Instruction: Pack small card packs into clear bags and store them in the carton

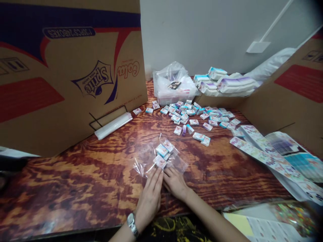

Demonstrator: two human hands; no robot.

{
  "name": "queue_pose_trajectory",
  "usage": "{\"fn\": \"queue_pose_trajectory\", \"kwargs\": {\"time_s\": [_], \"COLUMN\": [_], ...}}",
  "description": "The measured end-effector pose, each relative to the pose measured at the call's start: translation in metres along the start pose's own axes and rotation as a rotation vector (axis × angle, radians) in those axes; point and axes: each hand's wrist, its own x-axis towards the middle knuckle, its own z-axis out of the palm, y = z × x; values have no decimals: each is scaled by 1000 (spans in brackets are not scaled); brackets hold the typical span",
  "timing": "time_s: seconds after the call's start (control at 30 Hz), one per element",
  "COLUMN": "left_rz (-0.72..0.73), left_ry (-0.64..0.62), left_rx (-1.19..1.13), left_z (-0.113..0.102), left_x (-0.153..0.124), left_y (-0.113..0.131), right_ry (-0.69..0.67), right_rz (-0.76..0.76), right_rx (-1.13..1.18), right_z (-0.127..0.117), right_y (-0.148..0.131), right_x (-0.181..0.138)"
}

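Near the table's front edge, several small white boxes (160, 161) with red, blue and purple print lie inside a clear plastic bag (141, 167). My left hand (150, 191) wears a silver wristwatch (132, 223). Its fingers are closed together at the near edge of the bag, fingertips against the nearest box. Right beside it, my right hand (176, 181) has its fingers bent on the bag's near right side. Both thumbs are mostly hidden beneath the hands. The bag spreads out flat and crinkled to the left and right of the boxes.
Many loose small boxes (193, 122) are scattered farther back. Behind them stand a plastic-covered tub (174, 90) and wrapped packs (234, 84). Large cartons (75, 67) rise at left and right. A stack of clear bags (113, 125) lies left; printed sheets (275, 158) lie right.
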Motion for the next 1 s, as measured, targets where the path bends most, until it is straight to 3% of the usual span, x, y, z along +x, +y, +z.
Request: {"fn": "queue_pose_trajectory", "kwargs": {"time_s": [0.2,0.37,0.53,0.67,0.83,1.0], "left_rz": [38,29,-238,-437,-763,-809], "left_ry": [-29,19,185,279,291,209], "left_rx": [19,72,160,-4,-486,-629], "left_z": [2,-1,-13,-2,13,18], "left_x": [-2,3,9,3,0,1], "left_y": [-5,-6,0,-2,-3,-5], "right_ry": [-2,-40,-54,-66,-155,-269], "right_rz": [38,56,0,-20,-41,20], "right_rx": [103,141,78,36,-22,-24], "right_z": [20,15,8,13,11,4], "right_y": [6,9,11,10,7,4], "right_x": [20,31,31,31,36,43]}}
